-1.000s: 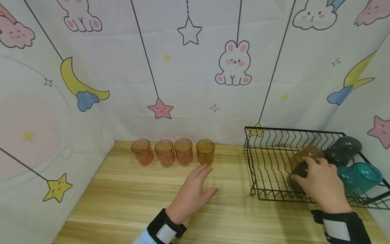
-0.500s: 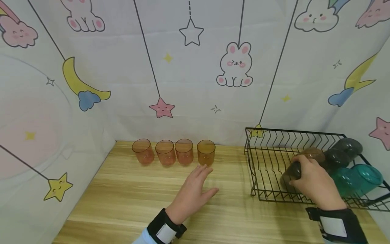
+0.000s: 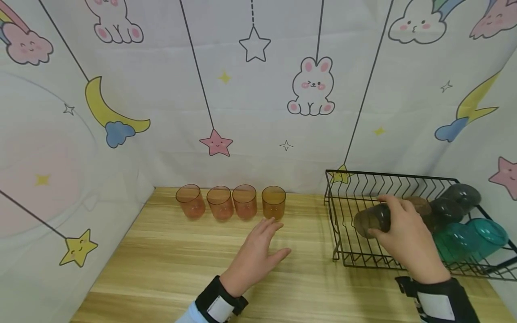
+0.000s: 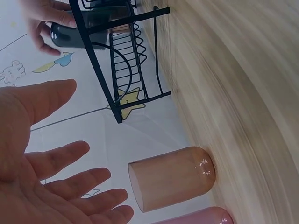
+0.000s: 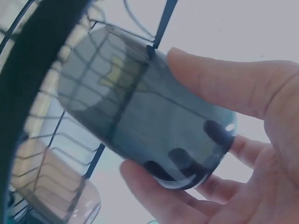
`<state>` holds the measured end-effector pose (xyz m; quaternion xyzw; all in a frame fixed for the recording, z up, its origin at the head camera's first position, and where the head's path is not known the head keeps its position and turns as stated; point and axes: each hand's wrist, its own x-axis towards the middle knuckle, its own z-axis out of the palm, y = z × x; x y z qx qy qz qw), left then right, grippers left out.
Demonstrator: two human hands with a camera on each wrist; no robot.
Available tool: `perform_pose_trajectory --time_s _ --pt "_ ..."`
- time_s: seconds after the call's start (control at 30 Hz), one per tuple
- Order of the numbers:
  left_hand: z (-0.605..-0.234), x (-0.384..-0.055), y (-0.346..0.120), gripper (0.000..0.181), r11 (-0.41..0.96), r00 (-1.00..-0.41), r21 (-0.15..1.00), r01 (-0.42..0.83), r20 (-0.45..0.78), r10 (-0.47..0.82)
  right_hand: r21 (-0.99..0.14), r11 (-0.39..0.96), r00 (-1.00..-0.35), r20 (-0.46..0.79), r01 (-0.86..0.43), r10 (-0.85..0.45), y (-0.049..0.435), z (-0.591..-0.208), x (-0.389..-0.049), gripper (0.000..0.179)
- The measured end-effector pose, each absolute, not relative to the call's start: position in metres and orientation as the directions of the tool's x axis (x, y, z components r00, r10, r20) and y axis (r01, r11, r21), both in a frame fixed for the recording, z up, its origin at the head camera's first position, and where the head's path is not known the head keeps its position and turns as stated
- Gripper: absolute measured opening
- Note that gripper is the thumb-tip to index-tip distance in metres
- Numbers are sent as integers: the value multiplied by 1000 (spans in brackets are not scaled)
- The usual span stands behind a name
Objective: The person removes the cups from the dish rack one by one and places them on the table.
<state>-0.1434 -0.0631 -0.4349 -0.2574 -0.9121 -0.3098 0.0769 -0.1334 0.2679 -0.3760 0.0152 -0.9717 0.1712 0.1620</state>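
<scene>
My right hand [image 3: 409, 244] grips a see-through dark grey tumbler [image 3: 363, 223] by its base end, over the left part of the black wire dish rack [image 3: 387, 174]. In the right wrist view the grey tumbler [image 5: 140, 112] lies tilted between thumb and fingers, its mouth pointing away from the palm. My left hand [image 3: 256, 262] is spread with nothing in it, its fingertips close in front of an amber tumbler [image 3: 273, 202] that stands upright on the table. The left wrist view shows the left palm [image 4: 28, 186] beside that amber tumbler [image 4: 173, 179].
Three pinkish-orange tumblers [image 3: 220, 204] stand in a row left of the amber one, along the back wall cloth [image 3: 250, 112]. Farther right in the rack lie a brown tumbler [image 3: 420, 204], dark grey tumblers [image 3: 462, 197] and teal ones [image 3: 488, 235]. The rack stands on the wooden table [image 3: 169, 269].
My right hand has lifted the grey tumbler off its place in the rack and moved it left, exposing more of it. The left hand has stayed where it was.
</scene>
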Motion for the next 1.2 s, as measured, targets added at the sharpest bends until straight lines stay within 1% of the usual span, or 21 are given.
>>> perform_pose_trajectory --time_s 0.1,0.33,0.5,0.67,0.83,1.0,1.2 --pt "-434 -143 -63 61 673 -857 531 516 300 419 -327 939 -932 363 -106 21 258 -372 -133 90" --pt "-434 -144 -63 62 668 -851 527 525 314 421 -365 912 -888 459 -185 3 236 -368 -133 76" --pt "-433 -145 -62 62 657 -850 539 527 311 426 -371 898 -855 518 -235 -9 222 -367 -134 74" --pt "-431 -143 -61 61 647 -854 560 518 296 427 -399 879 -837 547 -263 -2 211 -364 -133 74" --pt "-428 -144 -60 61 613 -877 637 467 250 409 -450 832 -808 589 -324 4 198 -364 -133 73" --pt "-426 -145 -59 62 554 -894 720 419 219 391 -521 774 -805 592 -360 24 183 -365 -132 74" --pt "-420 -146 -56 48 511 -887 748 424 230 400 -570 725 -818 576 -386 18 167 -371 -130 73"
